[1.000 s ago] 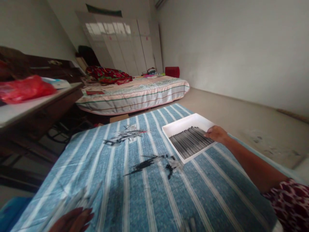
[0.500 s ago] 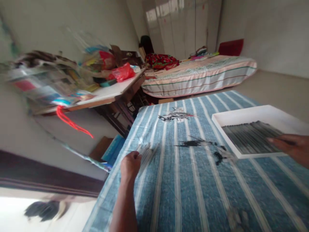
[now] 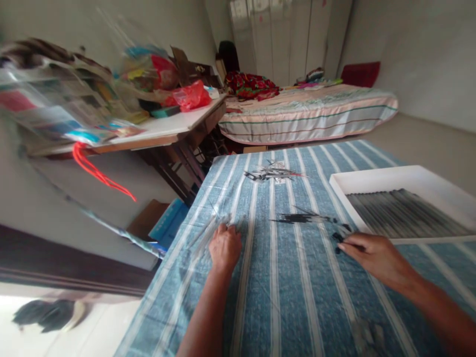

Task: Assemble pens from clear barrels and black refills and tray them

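My left hand (image 3: 225, 247) is closed, fingers curled down over a loose bundle of thin, pale, see-through rods (image 3: 204, 241) on the striped cloth; whatever its fingertips hold is hidden. On the other side, my right hand (image 3: 372, 255) pinches a small black piece (image 3: 339, 238) among similar dark and clear bits, just in front of the white tray (image 3: 409, 173). Slim dark pen-like sticks (image 3: 405, 213) lie side by side in that tray. Between my hands is a pile of thin black sticks (image 3: 301, 217). Another heap of dark sticks (image 3: 273, 173) lies farther back.
Blue striped cloth (image 3: 290, 292) covers the table. Blurred small pieces (image 3: 366, 334) lie at its near edge. A cluttered side desk (image 3: 167, 131) with a red plastic bag (image 3: 192, 96) stands at left, a blue box (image 3: 169, 223) below it. Behind is a bed (image 3: 308, 116).
My right hand has moved left from the tray to the small black pieces. My left hand has shifted slightly right over the pale rods. The view has turned a little.
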### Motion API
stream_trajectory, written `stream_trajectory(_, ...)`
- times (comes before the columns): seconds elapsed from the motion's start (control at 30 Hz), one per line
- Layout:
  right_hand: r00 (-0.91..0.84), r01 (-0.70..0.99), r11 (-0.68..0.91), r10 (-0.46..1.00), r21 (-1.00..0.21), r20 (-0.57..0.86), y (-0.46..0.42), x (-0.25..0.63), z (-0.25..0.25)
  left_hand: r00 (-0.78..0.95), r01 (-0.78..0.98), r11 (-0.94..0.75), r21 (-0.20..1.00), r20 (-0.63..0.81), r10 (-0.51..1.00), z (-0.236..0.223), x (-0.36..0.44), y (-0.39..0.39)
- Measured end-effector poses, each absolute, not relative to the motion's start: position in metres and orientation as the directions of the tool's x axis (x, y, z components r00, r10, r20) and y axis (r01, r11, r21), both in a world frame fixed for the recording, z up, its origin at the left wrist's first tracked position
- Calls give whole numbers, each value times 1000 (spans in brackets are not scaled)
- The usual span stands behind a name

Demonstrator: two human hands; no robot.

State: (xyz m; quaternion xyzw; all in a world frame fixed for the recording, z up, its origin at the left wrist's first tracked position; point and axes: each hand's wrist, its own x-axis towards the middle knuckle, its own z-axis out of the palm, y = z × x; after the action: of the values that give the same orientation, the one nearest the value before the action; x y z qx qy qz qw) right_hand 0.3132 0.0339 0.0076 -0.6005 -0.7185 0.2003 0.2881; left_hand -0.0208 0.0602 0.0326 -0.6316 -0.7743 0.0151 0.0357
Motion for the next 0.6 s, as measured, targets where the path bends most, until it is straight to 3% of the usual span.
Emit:
stream_trajectory(0.1, -175, 748, 212, 977, -628, 122, 38, 313, 8, -190, 979, 191, -74, 27, 981, 31, -19, 63)
stream_trajectory(0.4, -141, 819, 172, 985, -548, 97, 40, 319, 1, -135, 975, 140, -170, 36, 990, 31, -14, 61)
stream_trajectory(0.6, -3, 920, 41, 995, -389, 97, 47, 324, -1, -66, 993, 58, -102, -83, 994, 37, -13, 54)
